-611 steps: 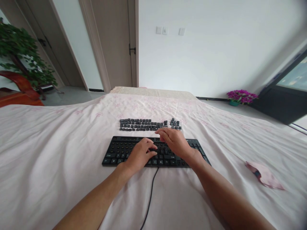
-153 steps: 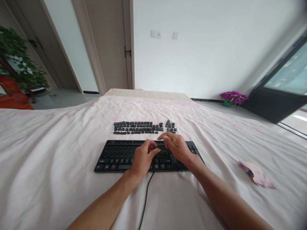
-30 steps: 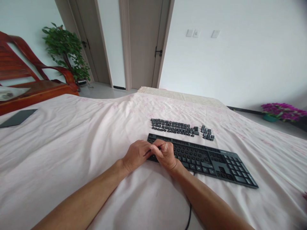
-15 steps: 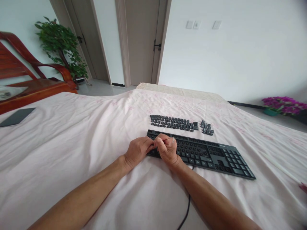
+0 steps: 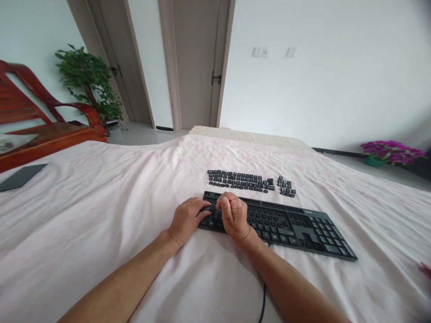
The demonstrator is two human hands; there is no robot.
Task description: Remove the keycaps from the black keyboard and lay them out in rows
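Observation:
A black keyboard (image 5: 296, 230) lies slanted on the pink cloth, many of its keycaps off and the bare switch posts showing. At its left end, my left hand (image 5: 187, 219) has thumb and fingers pinched about a dark keycap (image 5: 211, 207). Close beside it my right hand (image 5: 233, 217) is closed in a fist over the keyboard, gripping a thin wire tool that is mostly hidden; only a fine shiny line shows at the knuckles. Behind the keyboard, loose keycaps (image 5: 240, 180) are laid out in rows, with a smaller group of keycaps (image 5: 286, 186) to their right.
The patterned cloth (image 5: 134, 179) is wrinkled. A black cable (image 5: 264, 298) runs from the keyboard toward me beside my right forearm. A dark flat object (image 5: 22, 176) lies far left. Beyond stand a wooden chair (image 5: 77, 132), a green plant (image 5: 87, 72) and purple flowers (image 5: 392, 150).
My left hand has drawn slightly left, away from my right fist, and the dark keycap by its fingers now shows. The whole view has tilted up a little.

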